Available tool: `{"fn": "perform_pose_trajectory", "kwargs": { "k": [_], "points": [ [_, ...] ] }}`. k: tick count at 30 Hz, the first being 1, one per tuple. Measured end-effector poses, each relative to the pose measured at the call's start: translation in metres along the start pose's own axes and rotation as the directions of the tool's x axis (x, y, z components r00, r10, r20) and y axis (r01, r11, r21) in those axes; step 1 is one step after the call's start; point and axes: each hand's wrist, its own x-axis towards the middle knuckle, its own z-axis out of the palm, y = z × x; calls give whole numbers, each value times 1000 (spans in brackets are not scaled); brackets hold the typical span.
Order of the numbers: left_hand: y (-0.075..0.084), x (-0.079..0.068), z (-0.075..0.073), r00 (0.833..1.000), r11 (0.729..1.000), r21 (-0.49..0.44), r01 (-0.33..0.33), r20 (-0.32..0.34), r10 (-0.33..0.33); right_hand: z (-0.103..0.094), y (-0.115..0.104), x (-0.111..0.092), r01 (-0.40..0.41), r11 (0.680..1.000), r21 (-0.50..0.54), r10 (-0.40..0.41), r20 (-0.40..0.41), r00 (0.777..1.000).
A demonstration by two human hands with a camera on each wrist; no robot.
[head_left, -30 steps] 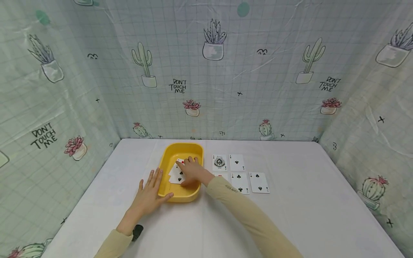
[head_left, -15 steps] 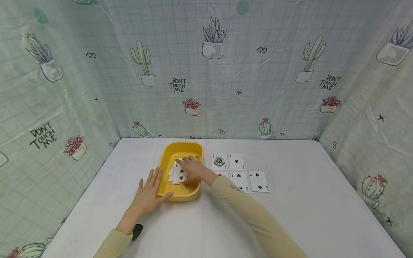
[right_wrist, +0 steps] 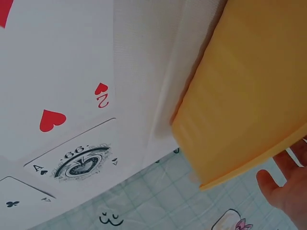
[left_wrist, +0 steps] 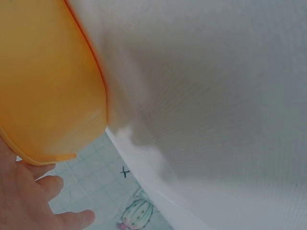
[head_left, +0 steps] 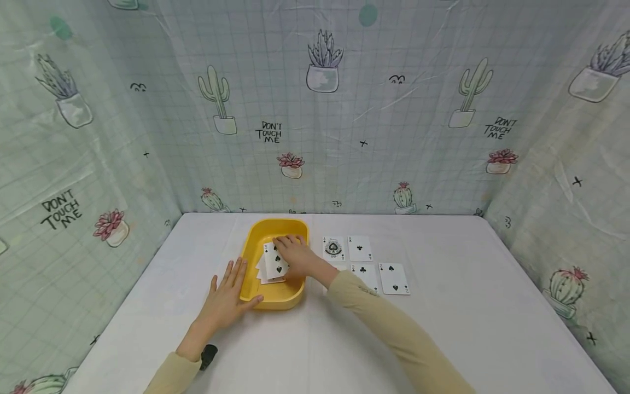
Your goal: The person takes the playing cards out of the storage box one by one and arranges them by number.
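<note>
In the head view a yellow tray (head_left: 278, 298) stands left of centre with several playing cards in it. My right hand (head_left: 300, 258) reaches inside and holds the three of spades (head_left: 275, 261) between its fingers at the top and thumb below. White corners of other cards (head_left: 261, 272) show beneath it. My left hand (head_left: 223, 298) lies along the tray's left side, fingers straight on the rim and thumb spread at the front corner. In the left wrist view its fingers (left_wrist: 50, 184) show below the rim.
Right of the tray lie an ace of spades (head_left: 333, 249), an ace of clubs (head_left: 360, 249), a two of clubs (head_left: 365, 273) and a two of spades (head_left: 394, 278). The right wrist view shows a two of hearts (right_wrist: 53, 120), mostly hidden by my forearm from above.
My right hand has drawn the three of spades slightly right and away from me, off the cards beneath, baring more of them. The left hand stays in place.
</note>
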Motion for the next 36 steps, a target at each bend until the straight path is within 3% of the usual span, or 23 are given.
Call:
{"fn": "perform_pose_trajectory", "kwargs": {
  "k": [14, 24, 36],
  "points": [
    [1, 0, 0, 1000, 1000, -8, 15, 11, -15, -21, 7, -19, 37, 999, -30, -41, -131, 991],
    [1, 2, 0, 1000, 1000, -18, 16, 9, -16, -29, 18, -42, 12, 997, -76, -21, -122, 992],
    [1, 2, 0, 1000, 1000, -26, 16, 5, -16, -33, 34, -82, 20, 1000, 7, -18, -175, 984]
  ]
}}
